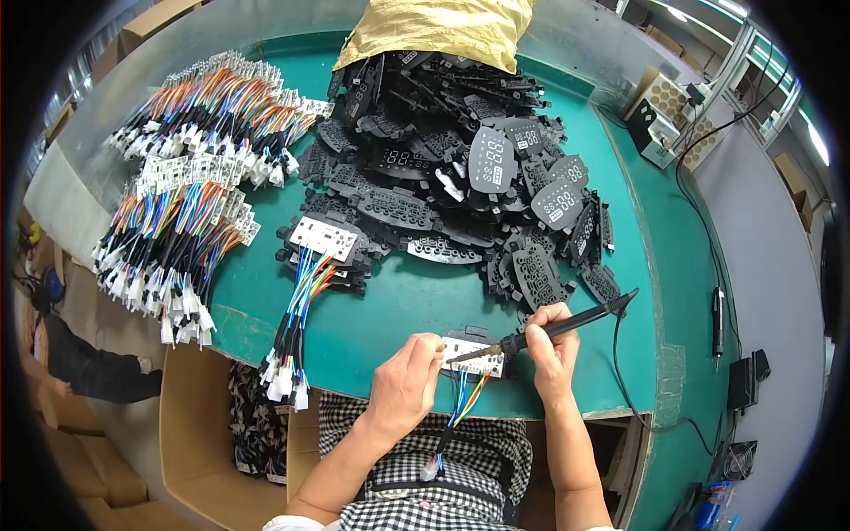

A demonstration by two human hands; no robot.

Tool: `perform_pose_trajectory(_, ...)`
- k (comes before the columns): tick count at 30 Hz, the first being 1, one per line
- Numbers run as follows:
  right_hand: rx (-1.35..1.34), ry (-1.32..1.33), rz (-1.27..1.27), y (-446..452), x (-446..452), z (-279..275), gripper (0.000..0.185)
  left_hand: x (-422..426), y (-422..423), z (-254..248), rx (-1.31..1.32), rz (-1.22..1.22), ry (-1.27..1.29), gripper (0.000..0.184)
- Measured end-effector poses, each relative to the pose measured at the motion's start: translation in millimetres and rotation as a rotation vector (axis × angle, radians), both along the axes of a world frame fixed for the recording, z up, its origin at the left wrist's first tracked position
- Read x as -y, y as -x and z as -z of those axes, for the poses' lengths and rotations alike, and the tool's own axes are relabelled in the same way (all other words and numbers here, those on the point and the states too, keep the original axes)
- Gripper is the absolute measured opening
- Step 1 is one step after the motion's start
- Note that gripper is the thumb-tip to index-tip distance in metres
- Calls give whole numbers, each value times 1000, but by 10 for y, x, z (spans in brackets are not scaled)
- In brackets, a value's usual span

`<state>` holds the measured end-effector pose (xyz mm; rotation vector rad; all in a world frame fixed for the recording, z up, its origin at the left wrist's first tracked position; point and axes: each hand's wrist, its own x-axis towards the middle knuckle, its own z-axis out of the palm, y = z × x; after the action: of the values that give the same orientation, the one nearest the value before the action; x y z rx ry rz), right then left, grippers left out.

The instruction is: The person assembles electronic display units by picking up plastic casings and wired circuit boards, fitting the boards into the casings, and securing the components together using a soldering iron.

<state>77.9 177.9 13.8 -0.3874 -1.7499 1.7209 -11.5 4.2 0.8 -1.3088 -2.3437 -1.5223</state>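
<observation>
My right hand is wrapped round a black soldering iron, whose tip points left onto a white circuit board. The board sits on a black plastic part near the table's front edge. Coloured wires run down from it to a white connector over the checked apron. At the board's left end, the fingers of my left hand are pressed together; what they grip, if anything, is hidden. Left of it, another white board with wires lies on black parts.
Black plastic parts are heaped at the centre back under a yellow sack. Wired boards are piled at left. The iron's cable loops at right. A cardboard box stands below. Another person's leg shows far left.
</observation>
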Motion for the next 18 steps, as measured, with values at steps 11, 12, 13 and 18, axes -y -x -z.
perform_pose_trajectory(11, -13, -14, -10, -6, -8, 14, 11, -5, -6, 7, -20, -21, -5, 28)
perform_pose_trajectory(12, -17, -16, -13, -12, -15, 21, 11, -7, -8, 10, -12, -20, -7, 28)
perform_pose_trajectory(13, -51, 15, -28, -22, -21, 26, 12, -5, -9, 15, -4, -18, -11, 28)
perform_pose_trajectory(18, -344, 115, 84, -7, -109, -35, 15, 15, 4, -15, 68, 3, 3, 25)
